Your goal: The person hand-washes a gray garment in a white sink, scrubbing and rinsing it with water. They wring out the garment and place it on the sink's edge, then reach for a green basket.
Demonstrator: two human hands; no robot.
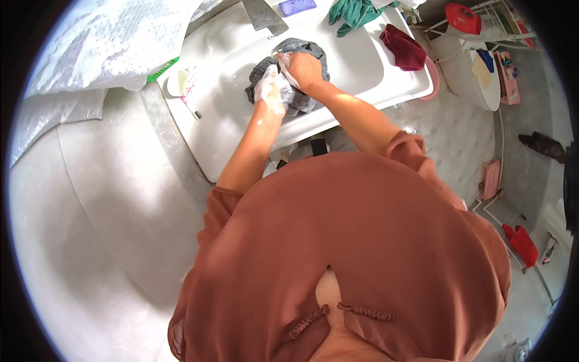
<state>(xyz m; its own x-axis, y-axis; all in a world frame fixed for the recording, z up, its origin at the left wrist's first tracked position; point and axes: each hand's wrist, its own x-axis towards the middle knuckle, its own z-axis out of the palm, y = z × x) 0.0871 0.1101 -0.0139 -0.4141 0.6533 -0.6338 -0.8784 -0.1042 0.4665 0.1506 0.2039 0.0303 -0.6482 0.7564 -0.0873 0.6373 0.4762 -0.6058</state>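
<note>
A wet grey garment [309,48] with a ribbed edge lies bunched up in the white sink [356,78]. White suds cover my left hand [272,89], which is closed on the near left part of the cloth. Farther up and to the right, my right hand [301,69] is curled in a fist over the same cloth, with foam along its thumb side. The two hands are close together. Folds of the garment and foam hide some of the fingertips. Behind the cloth, a metal faucet [265,17] reaches over the basin.
A purple soap bar [297,6] rests on the sink's back rim. Green cloth [353,17] and a dark red cloth [403,47] lie at the right. A white cup [178,83] and a toothbrush [192,108] sit left. A toilet [482,75] stands beyond, at the right.
</note>
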